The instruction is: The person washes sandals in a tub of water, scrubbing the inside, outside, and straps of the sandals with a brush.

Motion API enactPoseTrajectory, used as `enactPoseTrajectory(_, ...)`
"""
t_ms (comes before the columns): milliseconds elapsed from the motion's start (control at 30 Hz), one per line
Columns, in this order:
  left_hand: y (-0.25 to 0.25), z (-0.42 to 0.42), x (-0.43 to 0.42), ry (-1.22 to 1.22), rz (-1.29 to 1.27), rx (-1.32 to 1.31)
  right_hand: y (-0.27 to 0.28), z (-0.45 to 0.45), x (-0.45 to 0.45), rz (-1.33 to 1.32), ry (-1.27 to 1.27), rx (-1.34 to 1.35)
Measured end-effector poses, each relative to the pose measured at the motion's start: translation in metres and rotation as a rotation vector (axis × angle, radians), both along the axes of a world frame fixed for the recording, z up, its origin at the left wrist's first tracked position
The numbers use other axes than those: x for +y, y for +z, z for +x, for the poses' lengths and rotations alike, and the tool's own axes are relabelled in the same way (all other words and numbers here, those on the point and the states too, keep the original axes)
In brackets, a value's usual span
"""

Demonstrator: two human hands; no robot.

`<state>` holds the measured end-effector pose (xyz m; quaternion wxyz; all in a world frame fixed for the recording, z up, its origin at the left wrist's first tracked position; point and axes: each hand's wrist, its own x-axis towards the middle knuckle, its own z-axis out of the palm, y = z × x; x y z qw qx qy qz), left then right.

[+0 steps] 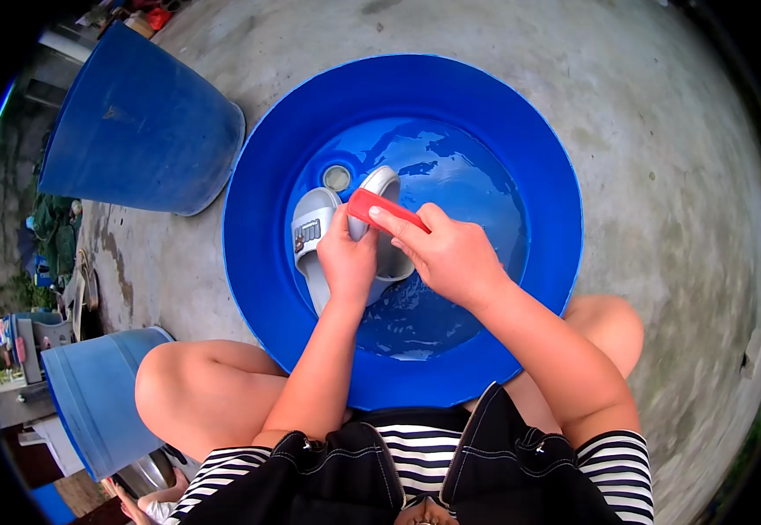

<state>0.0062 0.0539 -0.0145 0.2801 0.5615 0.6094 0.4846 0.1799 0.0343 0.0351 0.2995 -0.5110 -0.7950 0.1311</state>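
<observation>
A large blue tub (249,166) holds shallow water (450,166) and a pair of light grey slide slippers. My left hand (350,262) is closed around one slipper (382,184), tilted up over the water. The other slipper (313,214), with a dark patch on its strap, lies to the left of it, partly behind my left hand and wrist. My right hand (455,258) grips a red scrub brush (387,210), pressed against the held slipper, with the index finger along its back. The brush's underside is hidden.
A tall blue bucket (144,122) stands left of the tub on the concrete floor (652,175). A lighter blue bucket (105,385) is at lower left, near another person's hand (122,500). My bent knees flank the tub. A round pale plug (337,178) sits in the tub bottom.
</observation>
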Motion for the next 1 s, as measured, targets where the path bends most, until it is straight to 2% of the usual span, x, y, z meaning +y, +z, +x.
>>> enactPoseTrajectory(133, 0.003, 0.002, -0.002, 0.000, -0.153, 0.106, -0.002, 0.009, 0.012, -0.011, -0.089, 0.021)
enactPoseTrajectory(167, 0.003, 0.003, -0.001, -0.001, -0.150, 0.106, -0.003, 0.009, 0.014, -0.028, -0.111, 0.043)
enactPoseTrajectory(300, 0.003, 0.003, -0.001, -0.003, -0.059, 0.048, -0.004, -0.008, -0.008, -0.033, 0.065, -0.035)
enactPoseTrajectory(367, 0.003, 0.003, -0.004, -0.011, -0.050, 0.061, -0.004, 0.000, 0.005, 0.058, -0.026, 0.020)
enactPoseTrajectory(400, 0.003, 0.003, -0.005, -0.019, -0.097, 0.072, 0.000, 0.006, 0.010, -0.013, -0.107, 0.006)
enactPoseTrajectory(500, 0.005, 0.005, -0.004, -0.023, -0.126, 0.087, 0.001, 0.008, 0.012, 0.018, -0.107, -0.016)
enactPoseTrajectory(567, 0.005, 0.004, -0.003, 0.010, -0.040, 0.052, 0.001, -0.003, -0.002, -0.005, 0.022, -0.065)
enactPoseTrajectory(667, 0.008, 0.001, -0.002, -0.018, -0.152, 0.120, -0.001, 0.000, 0.003, 0.016, -0.063, 0.002)
enactPoseTrajectory(767, 0.012, 0.006, -0.006, 0.001, -0.138, 0.124, 0.002, 0.009, 0.014, -0.007, -0.159, -0.052)
enactPoseTrajectory(867, 0.000, 0.002, -0.002, 0.009, 0.004, 0.069, 0.006, -0.005, -0.005, -0.003, 0.045, -0.062)
enactPoseTrajectory(900, 0.001, 0.001, -0.002, 0.005, -0.001, 0.075, 0.003, -0.003, -0.003, -0.008, 0.041, -0.056)
enactPoseTrajectory(1000, 0.006, 0.002, -0.002, -0.013, -0.094, 0.112, -0.003, 0.010, 0.017, -0.038, -0.156, 0.029)
